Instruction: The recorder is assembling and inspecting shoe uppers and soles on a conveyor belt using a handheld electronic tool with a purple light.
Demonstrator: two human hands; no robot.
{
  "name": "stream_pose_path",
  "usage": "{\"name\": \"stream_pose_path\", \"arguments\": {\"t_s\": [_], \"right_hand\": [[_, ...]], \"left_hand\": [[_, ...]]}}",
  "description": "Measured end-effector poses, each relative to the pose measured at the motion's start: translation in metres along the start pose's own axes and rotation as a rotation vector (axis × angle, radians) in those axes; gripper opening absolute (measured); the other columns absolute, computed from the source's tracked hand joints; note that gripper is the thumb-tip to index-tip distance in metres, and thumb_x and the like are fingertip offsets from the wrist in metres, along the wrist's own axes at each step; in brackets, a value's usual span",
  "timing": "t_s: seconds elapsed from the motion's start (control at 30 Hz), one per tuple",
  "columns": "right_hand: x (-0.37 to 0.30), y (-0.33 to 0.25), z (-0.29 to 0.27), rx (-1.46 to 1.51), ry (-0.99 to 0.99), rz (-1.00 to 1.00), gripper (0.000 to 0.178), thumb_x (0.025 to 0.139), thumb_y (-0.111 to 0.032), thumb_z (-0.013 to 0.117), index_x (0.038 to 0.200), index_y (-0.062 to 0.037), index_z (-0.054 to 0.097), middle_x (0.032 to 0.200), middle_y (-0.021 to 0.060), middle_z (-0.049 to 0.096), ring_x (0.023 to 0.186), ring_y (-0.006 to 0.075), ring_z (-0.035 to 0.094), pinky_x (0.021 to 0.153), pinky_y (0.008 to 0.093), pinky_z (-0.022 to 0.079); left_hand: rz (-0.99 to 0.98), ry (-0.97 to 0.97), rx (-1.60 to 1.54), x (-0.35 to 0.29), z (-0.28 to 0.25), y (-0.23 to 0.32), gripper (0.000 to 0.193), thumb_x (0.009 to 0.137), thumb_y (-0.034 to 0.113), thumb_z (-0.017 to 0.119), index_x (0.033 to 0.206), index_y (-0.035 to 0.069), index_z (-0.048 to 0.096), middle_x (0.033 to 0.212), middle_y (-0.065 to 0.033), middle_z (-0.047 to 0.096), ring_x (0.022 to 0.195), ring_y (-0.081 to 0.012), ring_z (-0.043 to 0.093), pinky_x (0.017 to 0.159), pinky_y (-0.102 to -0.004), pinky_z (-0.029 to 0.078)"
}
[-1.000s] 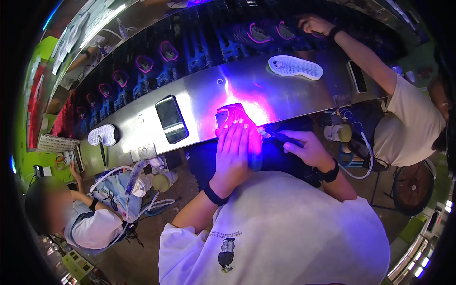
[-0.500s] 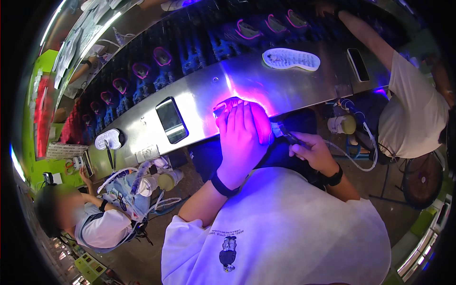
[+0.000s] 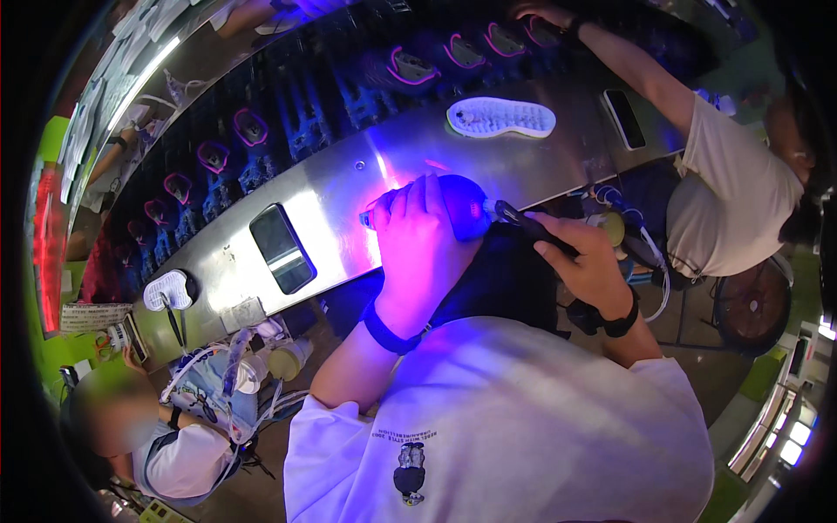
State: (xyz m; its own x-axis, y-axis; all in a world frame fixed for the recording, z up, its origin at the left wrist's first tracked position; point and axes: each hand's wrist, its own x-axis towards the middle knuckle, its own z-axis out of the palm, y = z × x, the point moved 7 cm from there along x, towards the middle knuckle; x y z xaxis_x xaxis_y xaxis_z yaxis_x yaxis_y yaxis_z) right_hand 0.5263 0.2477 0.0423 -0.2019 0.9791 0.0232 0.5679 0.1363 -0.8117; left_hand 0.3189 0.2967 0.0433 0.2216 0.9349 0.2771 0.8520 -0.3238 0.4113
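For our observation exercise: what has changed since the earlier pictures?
The left hand has swung the shoe upper up and right; the right hand has moved the brush to its rounded end. Pink-rimmed pieces behind shifted left. Both grips stayed, as did the nearer phone and long white sole.

Classification: workshop, footwear type, arranged as a production line. Identifying features, seen from where I stand: a long metal bench [image 3: 227,272]; a white shoe sole [image 3: 506,122] lying on it; a second, smaller-looking sole [image 3: 166,288] near its left end; beyond the bench, a row of dark shoe-shaped pieces [image 3: 251,128] with pink-glowing rims; a black-handled brush [image 3: 545,235] in use; co-workers at left [image 3: 183,462] and right [image 3: 732,205] stationed along the same side.
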Motion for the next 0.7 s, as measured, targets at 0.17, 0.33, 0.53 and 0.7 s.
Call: {"name": "stream_pose_path", "arguments": {"t_s": [0.17, 0.33, 0.53, 0.7], "right_hand": [[0.033, -0.008, 0.002, -0.087, -0.071, -0.102, 0.041, 0.089, -0.01, 0.074, 0.129, -0.0078, 0.068, 0.09, 0.0139, 0.068, 0.076, 0.0273, 0.065, 0.069, 0.0339, 0.051], [0.063, -0.008, 0.014, -0.181, -0.014, -0.168, 0.042, 0.092, -0.009, 0.071, 0.133, -0.0097, 0.066, 0.09, 0.0118, 0.068, 0.072, 0.0235, 0.063, 0.068, 0.0342, 0.05], [0.067, 0.049, 0.072, 0.579, -0.172, 0.275, 0.042, 0.098, -0.011, 0.067, 0.138, -0.0016, 0.061, 0.101, 0.0036, 0.073, 0.079, 0.0129, 0.062, 0.074, 0.0333, 0.053], [0.071, 0.04, 0.06, 0.453, -0.227, 0.236, 0.041, 0.097, -0.012, 0.069, 0.135, 0.0021, 0.062, 0.111, 0.0085, 0.073, 0.097, 0.016, 0.066, 0.091, 0.0328, 0.052]], "left_hand": [[-0.033, 0.028, -0.08, 0.013, -0.007, -0.021, 0.082, 0.063, 0.039, 0.089, 0.129, -0.001, 0.061, 0.115, -0.0193, 0.07, 0.104, -0.033, 0.068, 0.103, -0.049, 0.045], [-0.024, 0.037, -0.103, 0.02, -0.009, -0.041, 0.09, 0.065, 0.035, 0.089, 0.139, -0.001, 0.053, 0.119, -0.0188, 0.066, 0.107, -0.0354, 0.066, 0.101, -0.0483, 0.047], [0.043, -0.155, 0.113, 0.004, -0.008, -0.079, 0.1, 0.065, 0.023, 0.09, 0.15, 0.005, 0.041, 0.111, -0.0155, 0.063, 0.099, -0.0338, 0.065, 0.088, -0.044, 0.055], [0.018, -0.22, -0.166, -0.017, -0.016, -0.084, 0.095, 0.068, 0.022, 0.09, 0.149, 0.004, 0.044, 0.118, -0.0174, 0.065, 0.106, -0.0356, 0.067, 0.089, -0.0434, 0.057]]}}
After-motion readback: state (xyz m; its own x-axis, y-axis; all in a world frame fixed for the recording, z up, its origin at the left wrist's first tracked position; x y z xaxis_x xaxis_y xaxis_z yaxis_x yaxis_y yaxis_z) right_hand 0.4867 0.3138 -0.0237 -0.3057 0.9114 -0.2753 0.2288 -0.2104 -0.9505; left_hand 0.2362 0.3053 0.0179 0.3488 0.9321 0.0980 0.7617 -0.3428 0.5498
